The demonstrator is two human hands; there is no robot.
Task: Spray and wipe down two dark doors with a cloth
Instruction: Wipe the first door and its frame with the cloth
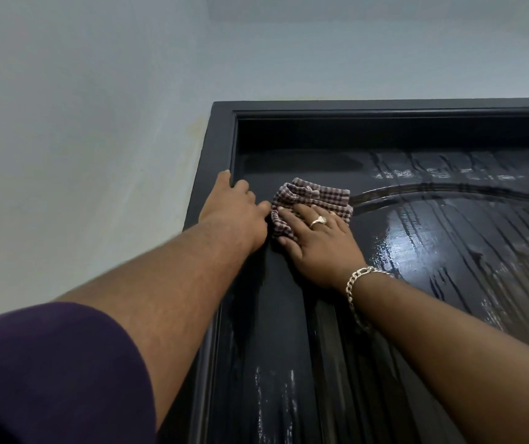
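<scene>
Reaching up to the top left corner of the dark door (385, 251), I pressed the checked cloth (312, 200) flat against the panel with my right hand (317, 241), fingers spread straight over the lower part of the fabric rather than curled round it. My left hand (235, 213) lay just beside the cloth, fingertips bent against the inner edge of the door frame (221, 139) and holding nothing. The cloth sat near the door's left edge, just under the top rail, at the left end of the arched groove (449, 190). Spray streaks and wet runs glistened across the panel to the right and down the lower left edge, so by my judgement this door was only partly wiped and no second door was in sight. To do the stroke well, I judged, I needed an even palm pressure, overlapping passes carried rightward and downward, extra care along the groove where liquid could pool, and a fresh fold once the cloth grew damp.
</scene>
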